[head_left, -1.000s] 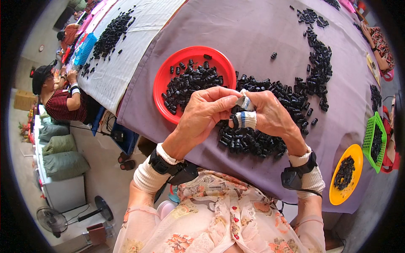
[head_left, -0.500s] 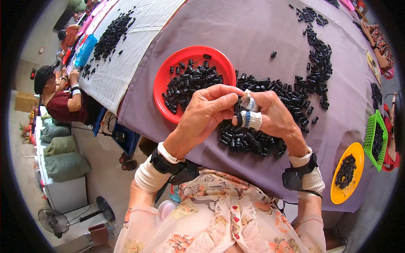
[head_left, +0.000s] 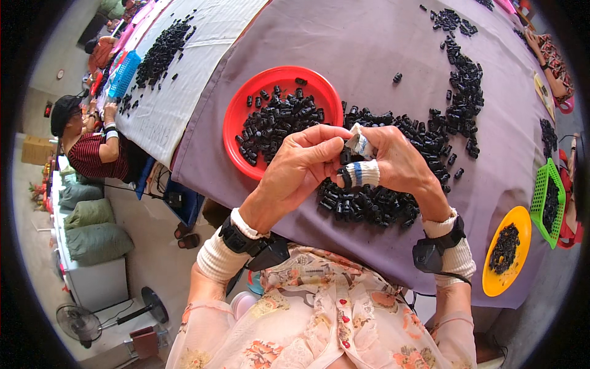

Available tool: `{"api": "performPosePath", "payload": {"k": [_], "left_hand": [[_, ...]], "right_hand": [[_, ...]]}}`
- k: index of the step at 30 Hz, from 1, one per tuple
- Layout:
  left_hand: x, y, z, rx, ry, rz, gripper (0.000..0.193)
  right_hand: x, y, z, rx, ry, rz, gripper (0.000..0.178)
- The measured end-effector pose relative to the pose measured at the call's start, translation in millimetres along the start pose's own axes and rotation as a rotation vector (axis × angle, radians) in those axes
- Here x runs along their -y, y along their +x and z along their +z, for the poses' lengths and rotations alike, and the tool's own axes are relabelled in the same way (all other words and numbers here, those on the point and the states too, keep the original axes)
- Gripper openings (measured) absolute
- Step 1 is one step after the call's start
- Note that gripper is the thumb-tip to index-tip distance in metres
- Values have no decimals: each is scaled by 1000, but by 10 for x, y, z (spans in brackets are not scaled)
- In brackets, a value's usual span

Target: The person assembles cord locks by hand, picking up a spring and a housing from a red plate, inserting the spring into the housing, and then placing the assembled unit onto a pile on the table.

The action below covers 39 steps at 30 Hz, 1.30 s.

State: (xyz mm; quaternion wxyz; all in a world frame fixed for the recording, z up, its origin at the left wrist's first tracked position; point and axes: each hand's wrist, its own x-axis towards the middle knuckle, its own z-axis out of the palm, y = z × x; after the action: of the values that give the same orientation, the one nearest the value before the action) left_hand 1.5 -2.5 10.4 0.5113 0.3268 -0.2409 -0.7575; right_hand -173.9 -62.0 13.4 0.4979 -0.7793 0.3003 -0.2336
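Both hands meet over the table's near side, around a small black cylindrical plastic part (head_left: 345,155). My left hand (head_left: 298,161) pinches it between thumb and fingertips. My right hand (head_left: 396,160) closes on the same part from the other side; its thumb and forefinger wear white knitted finger covers (head_left: 362,173), the thumb's with a blue stripe. Just beyond my left hand lies a red round tray (head_left: 230,117) with many such black parts in it. Under and behind my right hand spreads a loose heap of black parts (head_left: 369,206), partly hidden by the hands.
On the right stand a yellow plate (head_left: 523,237) of small black pieces and a green basket (head_left: 538,206). A trail of black parts (head_left: 464,92) runs to the far right. At left, a co-worker (head_left: 92,144) sits by a white-covered table (head_left: 203,55) with a blue basket (head_left: 128,72).
Both hands stay together on the black part, with only slight shifts of the fingers. My right hand has tilted a little. The heap and tray look the same.
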Motion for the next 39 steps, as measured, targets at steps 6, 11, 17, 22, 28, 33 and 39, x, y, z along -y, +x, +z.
{"api": "performPosePath", "payload": {"k": [6,11,17,22,28,33,39], "left_hand": [[-4,-2,3,1,-2,-10,19],[0,-5,2,-3,35,4,18],[2,-36,24,-12,113,42,18],[21,-46,6,-17,131,41,18],[-7,-44,2,-8,115,4,18],[18,-45,22,-23,128,26,17],[15,-48,32,-35,160,25,16]], "right_hand": [[31,-9,11,12,22,-6,41],[31,-30,37,17,74,20,37],[7,-46,46,26,37,31,35],[-9,-55,63,36,61,50,36],[-9,-51,50,27,62,21,35],[7,-65,58,16,4,8,36],[40,-98,64,36,10,50,35]]}}
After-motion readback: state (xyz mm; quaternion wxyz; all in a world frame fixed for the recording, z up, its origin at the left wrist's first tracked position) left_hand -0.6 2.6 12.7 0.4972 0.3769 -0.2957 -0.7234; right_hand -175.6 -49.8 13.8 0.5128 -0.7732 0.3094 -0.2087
